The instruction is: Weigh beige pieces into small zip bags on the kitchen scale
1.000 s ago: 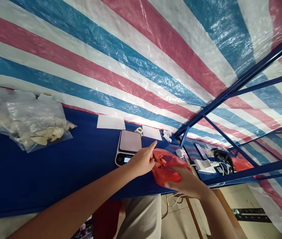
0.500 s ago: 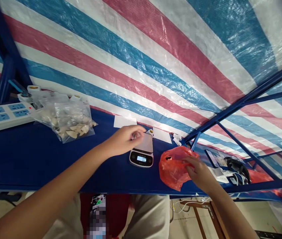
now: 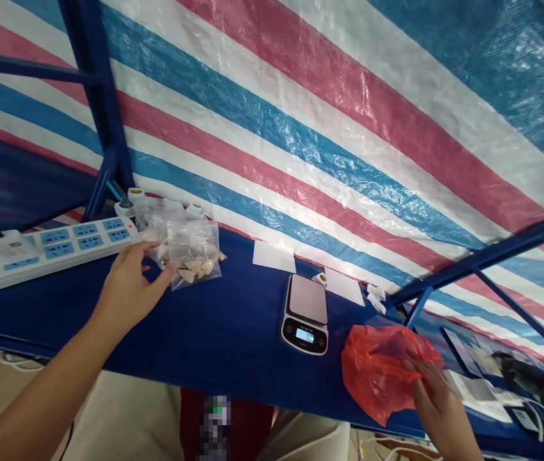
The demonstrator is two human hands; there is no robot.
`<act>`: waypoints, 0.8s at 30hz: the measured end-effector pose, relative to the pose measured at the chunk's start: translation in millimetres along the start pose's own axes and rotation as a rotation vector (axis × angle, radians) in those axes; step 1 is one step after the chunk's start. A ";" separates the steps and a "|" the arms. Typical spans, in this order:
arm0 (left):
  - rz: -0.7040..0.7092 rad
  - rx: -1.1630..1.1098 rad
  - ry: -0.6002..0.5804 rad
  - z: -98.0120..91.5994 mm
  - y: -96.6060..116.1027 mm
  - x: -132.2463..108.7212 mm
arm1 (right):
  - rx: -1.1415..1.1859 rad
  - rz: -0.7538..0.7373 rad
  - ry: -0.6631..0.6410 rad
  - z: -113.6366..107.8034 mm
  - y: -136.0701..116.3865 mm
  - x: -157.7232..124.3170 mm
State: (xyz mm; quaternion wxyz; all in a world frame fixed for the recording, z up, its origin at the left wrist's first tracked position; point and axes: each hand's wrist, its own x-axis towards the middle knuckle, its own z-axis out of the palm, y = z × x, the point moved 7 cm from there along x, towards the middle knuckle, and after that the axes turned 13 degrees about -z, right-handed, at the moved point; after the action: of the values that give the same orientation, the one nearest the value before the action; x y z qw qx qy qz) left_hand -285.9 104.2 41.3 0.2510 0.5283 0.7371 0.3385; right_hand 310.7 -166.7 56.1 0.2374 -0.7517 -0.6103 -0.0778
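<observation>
Left hand (image 3: 130, 282): half open, fingers apart, fingertips at the lower corner of a clear plastic bag (image 3: 189, 253) holding pale pieces (image 3: 195, 269); no firm grip shows.
Right hand (image 3: 439, 403): fingers (image 3: 418, 378) lie on the right edge of a crumpled red plastic bag (image 3: 377, 371); whether they pinch it, I cannot tell.
Between the hands: a digital scale (image 3: 304, 314) on a blue tabletop (image 3: 214, 346), nothing on its pan, with two white paper sheets (image 3: 274, 256) just beyond it.
Beyond the left hand: a white power strip (image 3: 45, 250), left of the clear bag and just beside it.
</observation>
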 end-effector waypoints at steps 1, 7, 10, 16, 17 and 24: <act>0.004 0.023 -0.014 2.0 5.9 7.5 | 0.013 0.061 0.032 -0.1 2.0 -3.1; 0.196 0.238 0.064 13.4 56.0 36.5 | 0.060 0.298 0.047 2.7 -5.1 -10.2; 0.257 0.344 -0.009 23.4 77.1 41.7 | 0.087 0.253 0.048 4.4 -5.4 -9.6; 0.384 0.477 -0.106 37.1 104.7 48.5 | 0.145 0.132 0.045 14.9 -5.5 -10.7; 0.377 0.516 -0.130 40.7 104.2 52.4 | 0.135 0.099 0.041 15.7 -9.0 -10.4; 0.477 0.485 -0.175 57.9 118.7 66.9 | -0.016 -0.165 0.097 4.6 -39.9 -6.0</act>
State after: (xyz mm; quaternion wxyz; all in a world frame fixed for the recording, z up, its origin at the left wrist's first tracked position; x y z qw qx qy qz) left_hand -192.6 206.4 93.9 0.0944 0.7568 0.6276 0.1563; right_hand 270.3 -164.2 60.1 0.2534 -0.6963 -0.6572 -0.1380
